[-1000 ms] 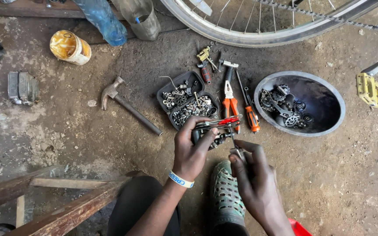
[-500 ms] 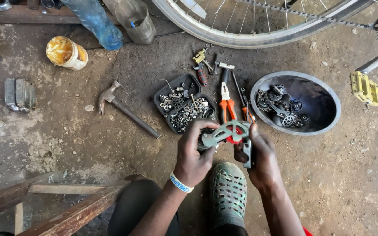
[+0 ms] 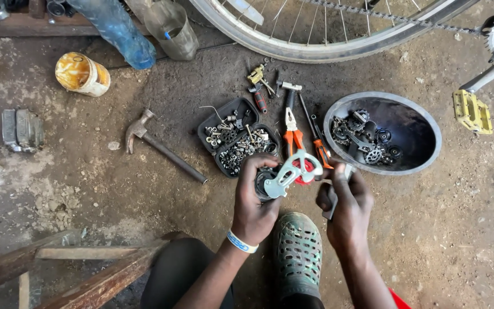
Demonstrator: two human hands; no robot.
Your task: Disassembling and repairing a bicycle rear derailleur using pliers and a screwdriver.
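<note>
At frame centre, your left hand [image 3: 255,209] fingers clamp a silver derailleur cage [image 3: 290,171] above the black parts tray [image 3: 212,123]; your right hand [image 3: 347,209] curls around what looks like a dark tool [image 3: 331,201].

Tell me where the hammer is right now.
In the head view the hammer lies on the dirt floor, to the left of the black parts tray and below the rusty tin, out beyond the left hand.

Silver derailleur cage [image 3: 286,174], red pulley, held aloft
</note>
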